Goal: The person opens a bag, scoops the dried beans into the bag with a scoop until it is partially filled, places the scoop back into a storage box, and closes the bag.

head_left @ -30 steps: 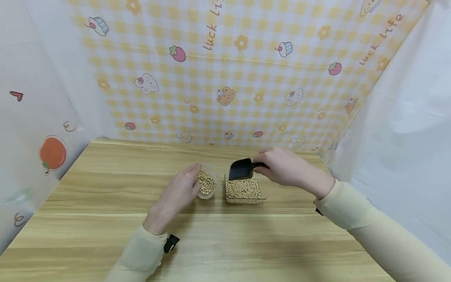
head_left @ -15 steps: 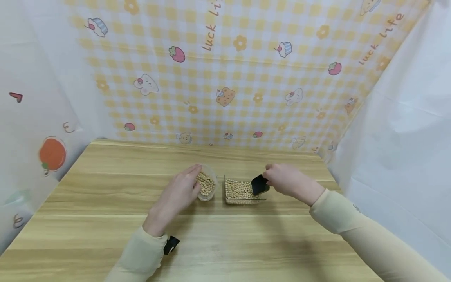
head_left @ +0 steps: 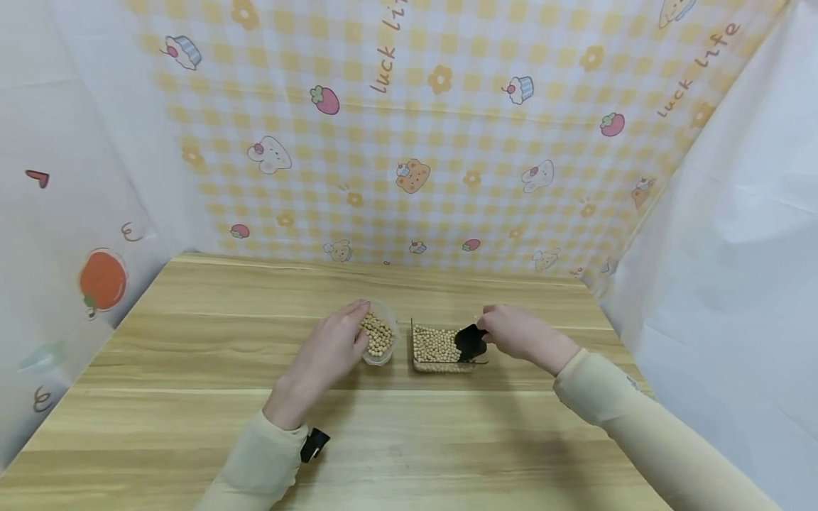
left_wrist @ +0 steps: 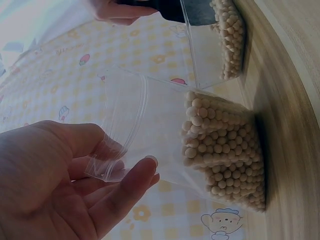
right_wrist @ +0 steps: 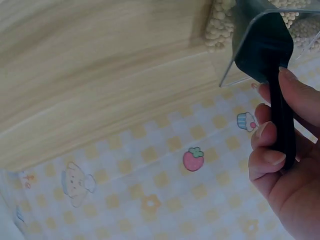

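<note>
My left hand (head_left: pixel 322 348) pinches the top edge of a clear zip-seal plastic bag (left_wrist: pixel 162 112). It stands upright with its mouth open, and pale round beans (left_wrist: pixel 227 150) fill its lower part. Just right of it is a clear rectangular box (head_left: pixel 447 363) of the same beans (head_left: pixel 434 343). My right hand (head_left: pixel 525 335) grips a black scoop (head_left: pixel 471 343) by its handle, fingers curled round it in the right wrist view. The scoop's blade is down inside the right end of the box, its front edge among the beans.
Both containers stand on a wood-grain table (head_left: pixel 383 440). Behind them hangs a yellow checked cloth (head_left: pixel 409 128), with white sheets (head_left: pixel 722 234) along the sides. A black strap piece (head_left: pixel 314 445) shows at my left cuff.
My right hand has lowered and shifted right, bringing the scoop from above the box's back left down into the beans at its right end. My left hand has kept its hold on the bag.
</note>
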`<action>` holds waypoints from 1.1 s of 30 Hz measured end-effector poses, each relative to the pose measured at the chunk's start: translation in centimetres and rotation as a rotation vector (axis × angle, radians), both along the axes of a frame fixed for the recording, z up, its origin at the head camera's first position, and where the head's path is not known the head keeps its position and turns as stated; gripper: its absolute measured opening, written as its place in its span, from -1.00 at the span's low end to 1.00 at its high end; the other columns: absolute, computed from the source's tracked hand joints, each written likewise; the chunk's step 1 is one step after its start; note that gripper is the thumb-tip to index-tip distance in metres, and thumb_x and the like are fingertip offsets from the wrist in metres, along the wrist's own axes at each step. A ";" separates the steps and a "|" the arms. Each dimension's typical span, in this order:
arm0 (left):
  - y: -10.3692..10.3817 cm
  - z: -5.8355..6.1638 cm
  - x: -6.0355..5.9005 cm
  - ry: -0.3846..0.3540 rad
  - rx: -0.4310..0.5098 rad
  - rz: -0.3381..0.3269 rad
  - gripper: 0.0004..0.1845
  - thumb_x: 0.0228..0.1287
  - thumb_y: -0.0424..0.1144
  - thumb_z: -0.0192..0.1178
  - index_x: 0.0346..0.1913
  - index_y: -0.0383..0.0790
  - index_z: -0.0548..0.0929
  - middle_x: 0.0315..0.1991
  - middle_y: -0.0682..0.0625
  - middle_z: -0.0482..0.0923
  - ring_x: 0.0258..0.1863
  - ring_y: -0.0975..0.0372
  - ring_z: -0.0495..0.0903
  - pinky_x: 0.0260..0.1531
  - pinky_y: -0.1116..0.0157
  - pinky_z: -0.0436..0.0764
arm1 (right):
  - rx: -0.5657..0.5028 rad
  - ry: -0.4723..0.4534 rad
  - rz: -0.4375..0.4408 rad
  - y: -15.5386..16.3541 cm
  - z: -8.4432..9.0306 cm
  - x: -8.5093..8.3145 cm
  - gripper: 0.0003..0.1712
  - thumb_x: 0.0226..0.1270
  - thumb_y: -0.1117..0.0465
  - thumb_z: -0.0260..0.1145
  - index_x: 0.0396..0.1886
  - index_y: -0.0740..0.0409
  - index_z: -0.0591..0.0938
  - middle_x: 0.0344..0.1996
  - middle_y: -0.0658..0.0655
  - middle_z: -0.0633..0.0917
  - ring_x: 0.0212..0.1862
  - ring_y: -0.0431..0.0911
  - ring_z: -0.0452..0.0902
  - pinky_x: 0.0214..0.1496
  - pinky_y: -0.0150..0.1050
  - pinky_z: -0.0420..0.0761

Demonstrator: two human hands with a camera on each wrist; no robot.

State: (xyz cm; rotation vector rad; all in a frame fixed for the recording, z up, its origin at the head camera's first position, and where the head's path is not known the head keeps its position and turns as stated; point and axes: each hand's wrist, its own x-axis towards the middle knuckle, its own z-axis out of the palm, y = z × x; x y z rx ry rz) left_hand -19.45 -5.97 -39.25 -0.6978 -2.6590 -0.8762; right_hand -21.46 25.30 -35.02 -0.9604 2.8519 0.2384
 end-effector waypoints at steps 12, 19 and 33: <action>-0.2 -0.1 0.1 -0.009 -0.006 0.007 -0.51 0.17 -0.52 0.14 0.21 -0.56 0.49 0.21 -0.38 0.46 -0.45 0.16 0.50 -0.36 0.25 0.57 | -0.250 -0.053 -0.023 2.6 -3.3 -0.1 -0.96 0.29 0.31 0.35 -0.35 0.12 0.71 -0.49 -0.07 0.52 -0.49 -0.26 0.38 -0.46 -0.34 0.43; -0.2 0.0 0.2 -0.032 0.000 0.013 -0.50 0.19 -0.50 0.13 0.24 -0.53 0.48 0.24 -0.36 0.44 -0.49 0.21 0.46 -0.36 0.27 0.58 | -0.368 -0.034 -0.017 3.0 -5.1 0.0 -0.80 0.28 0.30 0.36 -0.11 0.22 0.73 -0.44 -0.06 0.55 -0.45 -0.29 0.44 -0.43 -0.36 0.50; -0.2 -0.1 0.2 -0.009 -0.008 -0.008 -0.49 0.17 -0.52 0.14 0.24 -0.52 0.48 0.25 -0.35 0.43 -0.63 0.30 0.31 -0.46 0.32 0.51 | -0.333 0.111 -0.053 0.9 -6.7 0.2 -0.74 0.21 0.21 0.43 -0.11 0.18 0.76 -0.44 -0.06 0.44 -0.54 -0.26 0.29 -0.54 -0.37 0.36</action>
